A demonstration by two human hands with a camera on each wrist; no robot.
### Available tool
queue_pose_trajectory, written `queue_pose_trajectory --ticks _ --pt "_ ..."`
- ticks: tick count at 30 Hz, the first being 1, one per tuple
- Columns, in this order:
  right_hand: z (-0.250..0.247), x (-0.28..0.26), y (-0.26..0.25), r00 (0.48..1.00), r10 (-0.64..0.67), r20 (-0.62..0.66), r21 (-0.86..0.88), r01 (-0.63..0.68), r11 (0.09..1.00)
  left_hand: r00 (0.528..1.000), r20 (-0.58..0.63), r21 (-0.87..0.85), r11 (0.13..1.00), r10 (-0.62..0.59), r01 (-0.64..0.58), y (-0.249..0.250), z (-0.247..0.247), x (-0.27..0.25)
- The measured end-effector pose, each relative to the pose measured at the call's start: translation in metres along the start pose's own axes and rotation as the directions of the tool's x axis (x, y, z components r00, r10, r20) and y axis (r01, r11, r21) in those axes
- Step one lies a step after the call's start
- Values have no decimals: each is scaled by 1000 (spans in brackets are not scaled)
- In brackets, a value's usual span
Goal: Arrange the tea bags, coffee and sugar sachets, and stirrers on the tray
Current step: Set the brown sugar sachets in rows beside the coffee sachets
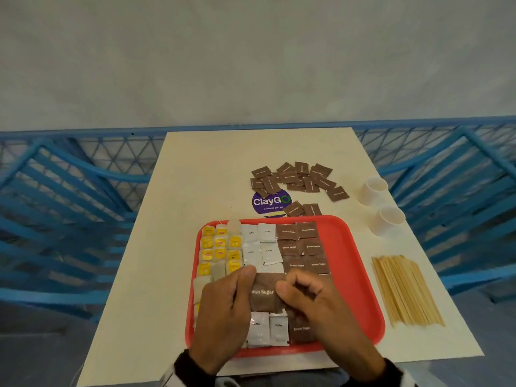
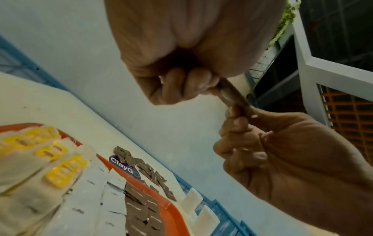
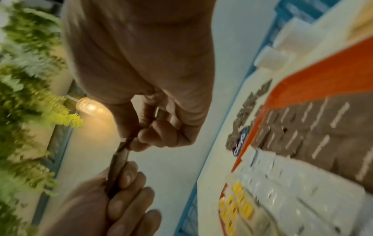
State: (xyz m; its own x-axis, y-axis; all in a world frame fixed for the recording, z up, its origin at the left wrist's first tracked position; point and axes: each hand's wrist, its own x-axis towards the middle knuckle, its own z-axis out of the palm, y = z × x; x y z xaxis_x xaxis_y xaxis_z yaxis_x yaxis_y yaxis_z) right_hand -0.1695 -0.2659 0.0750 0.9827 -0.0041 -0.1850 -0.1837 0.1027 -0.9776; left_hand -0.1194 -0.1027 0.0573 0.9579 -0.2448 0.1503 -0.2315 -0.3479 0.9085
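Holding a small stack of brown sugar sachets [image 1: 262,292] above the red tray [image 1: 360,275], the left hand [image 1: 223,311] grips its left edge while the right hand [image 1: 304,297] pinches the right; sugar-laying seems in hand; next, likely peel one off into the brown column [image 1: 303,247]; tea bags [image 1: 220,247] and coffee sachets [image 1: 259,244] fill the tray's left; stirrers [image 1: 405,289] and loose sugar sachets [image 1: 296,178] wait on the worktop [image 1: 195,177].

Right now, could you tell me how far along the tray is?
Tea bags, coffee sachets and some brown sugar already sit in rows on the tray. Both hands hold brown sugar sachets. Loose sugar sachets and the stirrers remain on the table.
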Motion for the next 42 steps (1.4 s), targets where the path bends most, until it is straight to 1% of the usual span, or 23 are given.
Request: queue_pose_trajectory --ticks 1,2,3,4,5,8,11,12,14,16,18,21,24,26,28,30,32,34,36,37,38,40,42 --pt "1 0 0 1000 21 18 85 -23 996 999 22 -116 993 -37 39 3 -1 1" --pt "1 0 1 999 37 36 160 -42 986 990 94 -242 963 -102 122 8 -1 1" --pt "1 0 2 998 44 49 207 -53 977 973 175 -325 924 -152 203 11 -1 1" --pt "0 1 2 998 41 56 214 -52 976 962 219 -351 907 -163 234 13 -1 -1" --pt "1 1 1 998 27 52 183 -36 982 962 229 -333 917 -148 220 11 -1 -4" --pt "4 3 -2 996 -89 1 68 89 994 968 207 -356 911 -140 208 18 -1 -6" --pt "8 6 -1 966 -255 -52 -146 245 958 934 246 -481 805 -258 349 30 -1 -4" --pt "9 6 0 955 -291 -60 -201 274 940 930 235 -507 780 -284 367 32 0 -2" --pt "8 7 2 942 -322 -92 -240 293 926 946 152 -525 788 -286 322 26 -3 -2" --pt "4 9 1 937 -323 -135 -255 282 925 970 90 -489 838 -228 242 16 -5 -2" --pt "1 10 2 939 -311 -149 -253 268 930 983 87 -426 886 -162 183 12 -5 -4" --pt "4 11 4 950 -287 -122 -267 247 931 998 56 -271 962 -30 44 14 3 -9" --pt "10 10 2 957 -257 -135 -225 223 949 999 34 -184 983 9 -3 9 12 -9" --pt "12 9 3 948 -247 -199 -177 213 961 1000 -4 -171 985 -3 3 3 17 -8" --pt "12 8 5 955 -171 -244 -77 156 985 998 -55 -189 982 -27 16 1 20 -7" --pt "13 4 6 983 -45 -180 -11 44 999 994 -93 -197 979 -65 45 0 24 -5" --pt "11 1 8 987 20 -159 -59 -30 998 989 -105 -199 976 -108 85 -4 28 -4" --pt "6 1 11 977 17 -215 -87 -37 996 987 -99 -202 974 -127 106 -9 31 -3" --pt "-2 5 14 961 13 -277 -76 -36 996 979 -111 -245 960 -168 137 -12 35 -1" --pt "-5 8 16 962 27 -271 -60 -45 997 977 -116 -266 954 -176 140 -13 37 0" --pt "-6 12 16 971 50 -233 -42 -62 997 979 -109 -268 954 -170 136 -15 39 2" --pt "-8 18 18 982 92 -166 -37 -100 994 989 -40 -223 966 -141 129 -21 43 6" --pt "-20 31 21 974 119 -194 -60 -133 989 990 33 -156 978 -137 140 -31 44 9"
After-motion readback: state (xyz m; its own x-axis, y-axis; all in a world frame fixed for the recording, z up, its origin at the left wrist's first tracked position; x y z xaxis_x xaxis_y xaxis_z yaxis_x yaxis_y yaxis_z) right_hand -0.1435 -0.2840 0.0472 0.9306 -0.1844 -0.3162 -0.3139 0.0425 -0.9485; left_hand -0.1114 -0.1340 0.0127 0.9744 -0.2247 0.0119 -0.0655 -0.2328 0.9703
